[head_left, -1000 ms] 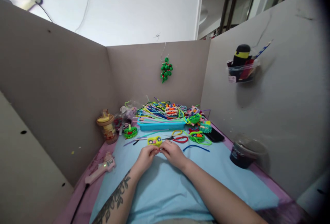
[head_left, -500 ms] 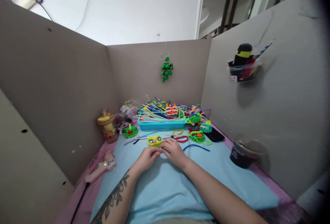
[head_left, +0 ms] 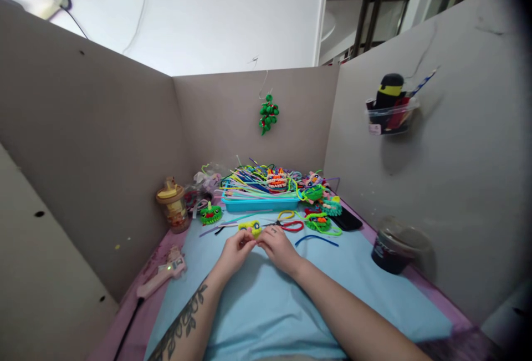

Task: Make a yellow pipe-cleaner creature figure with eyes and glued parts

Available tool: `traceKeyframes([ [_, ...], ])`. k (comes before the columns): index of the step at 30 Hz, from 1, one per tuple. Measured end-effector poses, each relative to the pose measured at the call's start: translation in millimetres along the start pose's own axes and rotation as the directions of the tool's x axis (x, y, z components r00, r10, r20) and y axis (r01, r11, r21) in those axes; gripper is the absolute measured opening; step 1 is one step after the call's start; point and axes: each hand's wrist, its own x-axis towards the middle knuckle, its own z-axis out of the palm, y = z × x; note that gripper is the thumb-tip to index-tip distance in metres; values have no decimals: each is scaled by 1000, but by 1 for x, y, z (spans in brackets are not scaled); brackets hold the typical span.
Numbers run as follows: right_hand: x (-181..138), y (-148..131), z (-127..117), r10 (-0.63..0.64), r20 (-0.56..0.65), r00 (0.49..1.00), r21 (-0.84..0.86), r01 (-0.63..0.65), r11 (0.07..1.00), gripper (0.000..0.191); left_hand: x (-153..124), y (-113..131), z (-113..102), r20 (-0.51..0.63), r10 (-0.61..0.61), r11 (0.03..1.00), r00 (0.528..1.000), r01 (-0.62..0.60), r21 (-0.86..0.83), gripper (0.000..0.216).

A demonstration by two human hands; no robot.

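Note:
My left hand (head_left: 235, 250) and my right hand (head_left: 279, 247) meet over the light blue mat (head_left: 266, 300), fingertips pinched together on something small I cannot make out. A yellow pipe-cleaner figure (head_left: 250, 227) lies just beyond the fingertips, touching or almost touching them. Scissors with red and yellow handles (head_left: 286, 222) lie right behind my right hand. A loose blue pipe cleaner (head_left: 316, 238) rests to the right of it.
A teal tray (head_left: 260, 203) heaped with coloured pipe cleaners stands at the back, green figures (head_left: 210, 214) beside it. A pink glue gun (head_left: 162, 275) lies left, a jar (head_left: 172, 204) behind it, a dark cup (head_left: 393, 247) right. Grey partitions wall three sides.
The hands stay pinched together in the same spot. The yellow figure now sits slightly closer to the fingertips. The view shifted only a little.

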Motion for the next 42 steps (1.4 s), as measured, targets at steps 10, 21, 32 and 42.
traceKeyframes([
  [10, -1, 0, 1, -50, 26, 998, -52, 52, 997, 9, -4, 6, 0, 97, 11, 996, 995, -20, 91, 19],
  [21, -2, -4, -3, 88, -177, 980, 71, -76, 995, 2, -4, 7, -2, 97, -47, 996, 994, 54, -69, 21],
  [32, 2, -9, 11, 452, 89, 887, 646, -397, 652, 26, -5, 15, -4, -34, 184, 975, 982, -178, 135, 15],
  [42, 2, -11, 12, 498, 323, 805, 812, -506, 290, 33, -6, 13, -5, -93, 301, 919, 949, -262, 295, 10],
])
